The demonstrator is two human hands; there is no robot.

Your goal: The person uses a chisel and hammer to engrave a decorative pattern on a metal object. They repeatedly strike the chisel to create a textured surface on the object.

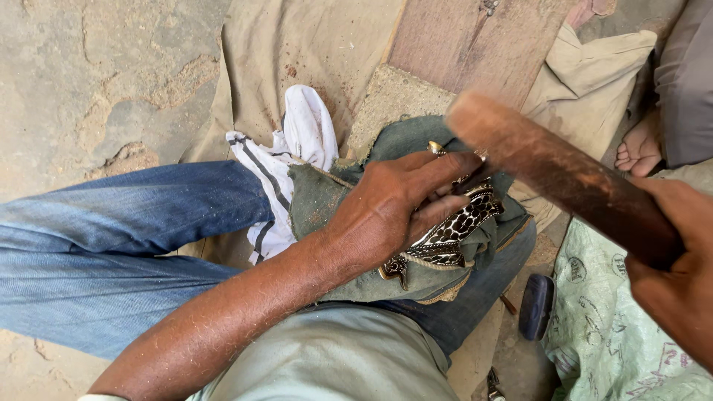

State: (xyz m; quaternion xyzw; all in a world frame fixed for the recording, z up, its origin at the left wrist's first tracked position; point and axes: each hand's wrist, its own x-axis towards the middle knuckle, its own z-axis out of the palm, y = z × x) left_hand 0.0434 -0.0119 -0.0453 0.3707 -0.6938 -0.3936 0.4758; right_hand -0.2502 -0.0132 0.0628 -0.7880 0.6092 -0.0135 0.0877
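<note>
Left hand (pixel 394 212) presses the patterned metal piece (pixel 457 230) onto the green cloth (pixel 327 200); right hand (pixel 672 260) clenches the raised wooden mallet (pixel 557 174), shaping unfinished.

The left hand (pixel 397 212) lies flat over the patterned metal piece (pixel 453 230) on the green cloth (pixel 327 200), so that piece is open only at its right and near edges. Above and to the right, the wooden handle (pixel 557 174) in the right hand (pixel 679 275) slants across and bars the way from that side. Far left, bare ground (pixel 96 82) lies open beyond the white rag (pixel 297 145). A bare foot (pixel 639 148) crowds the far right.
</note>
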